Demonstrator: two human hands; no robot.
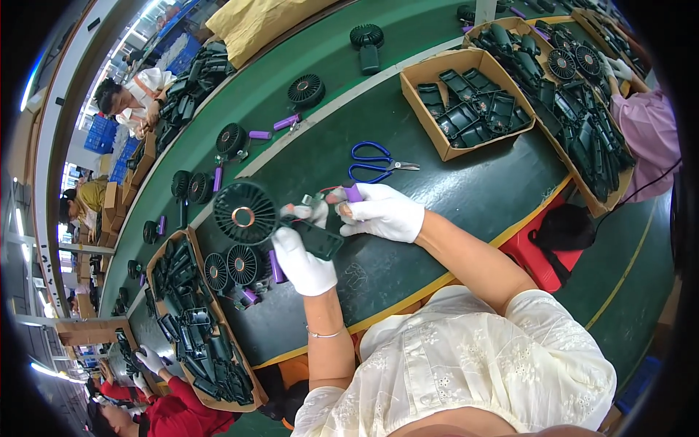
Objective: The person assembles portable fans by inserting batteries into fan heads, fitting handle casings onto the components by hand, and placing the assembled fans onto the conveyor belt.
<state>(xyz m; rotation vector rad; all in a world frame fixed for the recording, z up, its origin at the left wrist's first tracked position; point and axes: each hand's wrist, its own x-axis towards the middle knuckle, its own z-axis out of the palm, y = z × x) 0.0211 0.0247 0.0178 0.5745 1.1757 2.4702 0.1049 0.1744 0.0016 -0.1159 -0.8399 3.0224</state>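
Note:
My left hand [304, 266], in a white glove with bare fingertips, is closed round a dark green handheld fan [245, 212]. The round grille points to the left, and the open handle half [320, 239] sticks out to the right of the glove. My right hand [384, 213], gloved alike, pinches a purple battery cell [353, 194] just above the handle. A thin red wire and a small light-coloured part show between the two hands; how they join is too small to tell. Beyond my right hand, blue-handled pliers or snips [380, 163] lie on the table.
A cardboard box [453, 153] of dark handle shells stands at the far right, beside a bigger full one [608, 195]. Another parts box [244, 390] is at the left, near loose fan heads [243, 264]. Fans and purple cells line the green belt [331, 62]. Co-workers sit around.

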